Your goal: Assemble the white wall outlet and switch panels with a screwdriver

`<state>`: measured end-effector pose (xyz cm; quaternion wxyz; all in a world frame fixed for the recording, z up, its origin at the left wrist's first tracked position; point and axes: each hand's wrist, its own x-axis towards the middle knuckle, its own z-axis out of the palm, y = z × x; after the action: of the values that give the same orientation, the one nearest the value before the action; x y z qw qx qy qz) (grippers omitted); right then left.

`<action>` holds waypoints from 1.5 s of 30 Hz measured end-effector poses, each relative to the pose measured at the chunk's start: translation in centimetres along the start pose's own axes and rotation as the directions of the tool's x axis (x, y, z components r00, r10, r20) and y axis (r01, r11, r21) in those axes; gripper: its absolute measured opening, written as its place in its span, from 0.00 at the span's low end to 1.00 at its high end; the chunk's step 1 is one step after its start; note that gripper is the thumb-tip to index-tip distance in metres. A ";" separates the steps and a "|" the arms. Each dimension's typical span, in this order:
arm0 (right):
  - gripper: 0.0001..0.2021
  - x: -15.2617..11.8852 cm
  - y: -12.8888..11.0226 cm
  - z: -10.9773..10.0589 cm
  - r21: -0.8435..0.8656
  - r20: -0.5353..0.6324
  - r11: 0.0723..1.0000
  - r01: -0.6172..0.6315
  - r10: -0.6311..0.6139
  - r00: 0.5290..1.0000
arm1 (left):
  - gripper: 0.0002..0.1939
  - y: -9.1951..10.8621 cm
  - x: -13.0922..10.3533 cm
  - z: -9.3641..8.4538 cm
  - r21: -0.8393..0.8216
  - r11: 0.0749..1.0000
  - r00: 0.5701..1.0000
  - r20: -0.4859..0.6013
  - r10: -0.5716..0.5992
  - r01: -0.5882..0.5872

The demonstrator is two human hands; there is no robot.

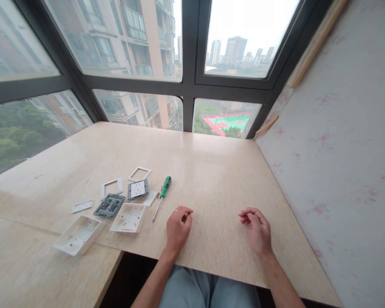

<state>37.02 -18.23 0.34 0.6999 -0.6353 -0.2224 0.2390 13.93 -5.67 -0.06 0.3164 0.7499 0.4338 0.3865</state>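
My left hand (179,226) rests near the tabletop's front edge, its fingers curled in with the thumb close to them. Nothing shows in it, and a ring is on one finger. My right hand (257,229) lies farther right, fingers and thumb drawn together, also with nothing visible in it. Nearest to the left hand is a screwdriver (166,187) with a green handle. Beside that are small screws (158,195), a white plate (150,198), a white-faced socket module (137,189) and a white mounting box (128,218).
Farther left lie a dark grey module (109,205), a second white box (78,236), two white frames (111,186) and a white strip (82,207). Windows border the table (218,171) at the back and left; a papered wall (324,171) rises on the right. A gap opens at the front left.
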 end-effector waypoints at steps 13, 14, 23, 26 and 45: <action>0.06 -0.2 0.0 -0.1 -0.009 -0.001 1.000 0.005 -0.005 1.000 | 0.10 -0.3 -0.2 0.0 -0.010 1.000 1.000 0.015 0.002 -0.001; 0.07 -0.2 0.0 -0.1 -0.004 -0.005 1.000 0.005 -0.005 1.000 | 0.10 -0.3 -0.2 0.1 -0.011 1.000 1.000 0.013 0.000 0.001; 0.12 -0.2 -0.2 0.1 0.056 -0.050 0.998 -0.013 0.016 0.999 | 0.10 -0.1 -0.1 0.0 -0.003 1.000 1.000 0.010 -0.018 0.018; 0.13 -0.2 -0.2 0.2 0.066 -0.051 0.998 -0.016 0.020 0.999 | 0.10 -0.1 -0.1 0.0 -0.011 1.000 1.000 0.016 -0.024 0.024; 0.13 -0.1 0.3 0.0 0.035 -0.042 0.998 -0.044 0.045 0.998 | 0.10 -0.1 -0.2 -0.1 -0.010 1.000 0.999 0.038 -0.021 0.021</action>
<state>36.96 -18.29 0.01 0.7099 -0.6329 -0.1890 0.2446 13.76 -5.79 -0.21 0.3327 0.7508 0.4335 0.3710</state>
